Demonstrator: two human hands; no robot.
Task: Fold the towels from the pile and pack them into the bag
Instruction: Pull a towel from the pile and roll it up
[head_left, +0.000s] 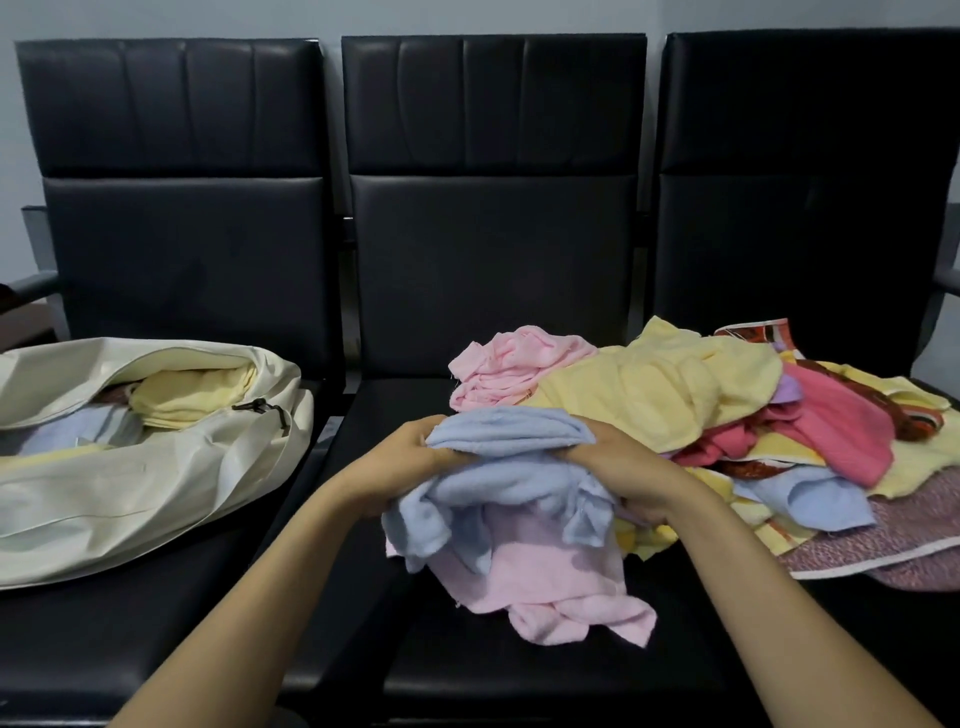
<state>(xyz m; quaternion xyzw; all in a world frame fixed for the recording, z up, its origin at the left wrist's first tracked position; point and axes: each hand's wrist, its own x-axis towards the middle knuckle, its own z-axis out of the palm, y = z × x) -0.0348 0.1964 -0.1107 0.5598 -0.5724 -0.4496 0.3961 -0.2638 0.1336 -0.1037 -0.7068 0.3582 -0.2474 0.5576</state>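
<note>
A bunched light blue towel (506, 467) is held over the middle seat, gripped at its left side by my left hand (415, 457) and at its right side by my right hand (631, 467). Under it a pale pink towel (540, 582) hangs down onto the seat. The pile of towels (727, 415) covers the right seat, with yellow, pink, blue and patterned pieces. On the left seat lies the cream bag (130, 483), its zip open, with a folded yellow towel (192, 397) and pale blue cloth inside.
Three black padded seats (493, 260) stand in a row against a grey wall. A crumpled pink towel (514, 364) lies at the back of the middle seat. Metal armrests (31, 288) show at both ends of the row.
</note>
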